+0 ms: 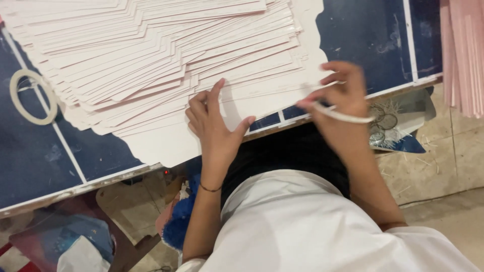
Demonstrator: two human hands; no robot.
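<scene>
Left hand (214,121) lay flat, fingers spread, on fanned stack of pale pink card sheets (151,55) on dark blue table (45,161); right hand (343,98) pinched a white tape strip (343,116) at the stack's right edge; tape roll (30,95) lay far left; more pink sheets (461,55) top right.

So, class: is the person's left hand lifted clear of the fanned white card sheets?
No, the left hand rests flat on the white card sheets.
</scene>
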